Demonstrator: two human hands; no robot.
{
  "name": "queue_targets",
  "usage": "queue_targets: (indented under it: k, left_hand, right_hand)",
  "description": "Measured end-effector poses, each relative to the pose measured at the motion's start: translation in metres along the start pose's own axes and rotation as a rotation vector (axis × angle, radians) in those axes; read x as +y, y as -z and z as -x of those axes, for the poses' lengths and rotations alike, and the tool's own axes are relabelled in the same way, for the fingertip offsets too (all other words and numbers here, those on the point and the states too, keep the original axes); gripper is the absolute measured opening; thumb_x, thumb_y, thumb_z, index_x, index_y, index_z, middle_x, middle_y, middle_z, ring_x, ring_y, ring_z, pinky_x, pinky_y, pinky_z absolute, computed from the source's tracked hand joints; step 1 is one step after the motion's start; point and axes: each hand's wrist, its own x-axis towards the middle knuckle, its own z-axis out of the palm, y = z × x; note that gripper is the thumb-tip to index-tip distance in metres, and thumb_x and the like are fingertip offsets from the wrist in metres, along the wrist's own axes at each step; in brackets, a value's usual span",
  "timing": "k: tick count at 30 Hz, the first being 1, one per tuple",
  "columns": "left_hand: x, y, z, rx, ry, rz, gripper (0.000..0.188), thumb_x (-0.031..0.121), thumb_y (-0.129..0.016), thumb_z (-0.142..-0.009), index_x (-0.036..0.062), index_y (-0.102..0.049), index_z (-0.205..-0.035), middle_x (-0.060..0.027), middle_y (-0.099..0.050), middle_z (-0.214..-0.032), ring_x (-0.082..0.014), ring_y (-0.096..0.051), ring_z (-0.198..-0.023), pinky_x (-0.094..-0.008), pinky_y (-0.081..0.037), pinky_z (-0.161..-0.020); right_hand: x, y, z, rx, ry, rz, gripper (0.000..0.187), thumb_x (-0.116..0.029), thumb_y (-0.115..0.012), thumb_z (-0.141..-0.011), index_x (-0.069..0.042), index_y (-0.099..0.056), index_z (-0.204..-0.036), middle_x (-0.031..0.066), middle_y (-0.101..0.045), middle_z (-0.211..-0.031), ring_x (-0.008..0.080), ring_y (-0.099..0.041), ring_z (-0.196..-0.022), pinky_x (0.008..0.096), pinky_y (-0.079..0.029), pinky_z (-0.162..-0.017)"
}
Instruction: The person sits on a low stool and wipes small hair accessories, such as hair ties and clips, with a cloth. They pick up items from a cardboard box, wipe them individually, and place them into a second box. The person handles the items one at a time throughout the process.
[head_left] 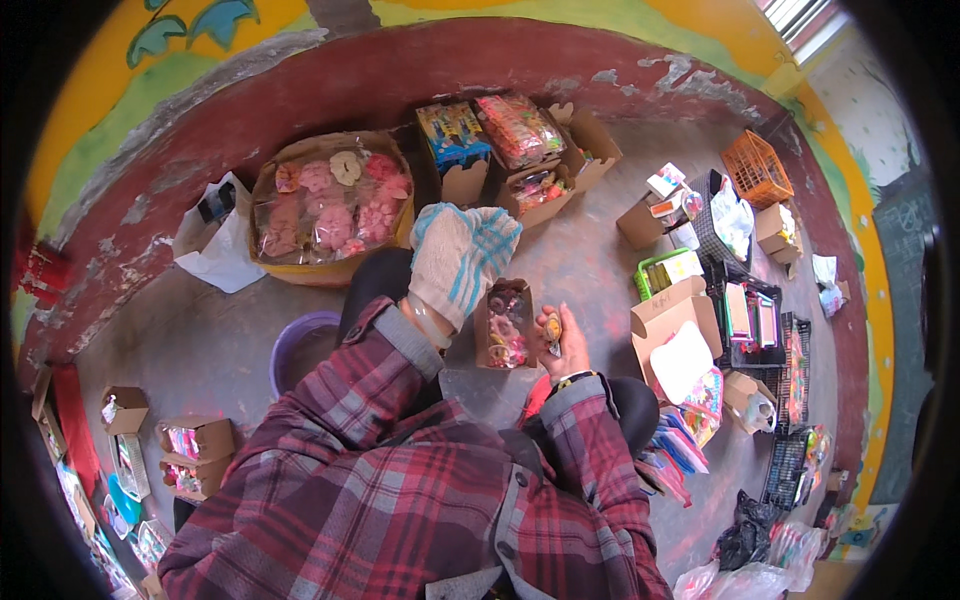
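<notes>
A white cloth with blue stripes (462, 262) covers my left hand (428, 318), leaving only the wrist in sight. Its fingers are hidden beneath the fabric, so I cannot tell whether they grip it. To the right, my right hand (567, 350) is closed on a small round orange-and-yellow piece (553, 328), held upright between thumb and fingers. Between the two hands stands a small open cardboard box (482, 330), filled with pink, brown and dark ring-like pieces (508, 325) that look like hair ties. My right hand is just beside this box, at its right edge.
Ahead sits a large carton (262, 235) of bagged pink items. Smaller cartons (465, 180) of packets stand beside it. A purple basin (285, 350) is at my left. On the right are an open carton (645, 312), dark crates (750, 325) and an orange crate (757, 165).
</notes>
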Motion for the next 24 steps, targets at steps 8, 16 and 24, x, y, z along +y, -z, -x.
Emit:
queue_targets:
  k: [8,16,24]
  left_hand:
    - [-0.028,0.003,0.017,0.012,0.120,-0.001,0.044,0.035,-0.044,-0.094,-0.0046,-0.049,-0.113,-0.0182,-0.056,-0.110,-0.0324,-0.055,-0.106,-0.0438,-0.044,-0.096]
    - [-0.061,-0.002,0.046,0.044,0.311,-0.101,0.031,0.027,-0.043,-0.092,-0.0017,-0.054,-0.099,-0.0130,-0.061,-0.087,-0.0261,-0.062,-0.078,-0.0358,-0.053,-0.071]
    - [-0.067,0.023,0.034,0.031,0.527,-0.121,0.035,0.034,-0.043,-0.093,0.0015,-0.055,-0.100,-0.0101,-0.062,-0.092,-0.0218,-0.062,-0.078,-0.0292,-0.052,-0.070]
  right_hand:
    - [-0.016,-0.050,0.078,-0.232,0.145,-0.177,0.029,-0.022,-0.048,-0.090,-0.011,-0.050,-0.117,0.0112,-0.057,-0.109,0.0225,-0.057,-0.091,0.0286,-0.048,-0.065]
    - [-0.017,-0.063,0.108,-0.255,0.404,-0.156,0.039,0.006,-0.053,-0.080,-0.008,-0.047,-0.117,0.0139,-0.053,-0.115,0.0246,-0.054,-0.105,0.0325,-0.048,-0.084]
    - [-0.015,-0.066,0.114,-0.131,0.567,-0.038,0.030,0.008,-0.055,-0.082,-0.003,-0.051,-0.110,0.0122,-0.057,-0.108,0.0209,-0.056,-0.101,0.0301,-0.047,-0.090]
